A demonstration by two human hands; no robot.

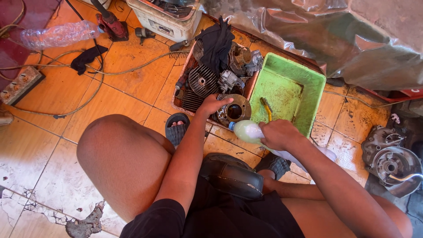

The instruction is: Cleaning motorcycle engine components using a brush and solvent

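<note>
Orange floor tiles (128,92) carry a red tray (187,66) of engine parts; the left hand (210,105) rests fingers on a round metal part (234,111) there, while the right hand (280,134) wraps a plastic bottle (247,130), nozzle tipped toward that part, beside a green tub (308,75)

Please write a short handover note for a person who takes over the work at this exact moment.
Left hand: rests on the round metal engine part at the near edge of the red tray of engine parts.
Right hand: holds the plastic bottle tilted, its neck toward that part.
Green tub: beside the tray, a yellow brush inside.
Done: part and bottle in hand.
Left: no liquid is visibly poured yet.
</note>
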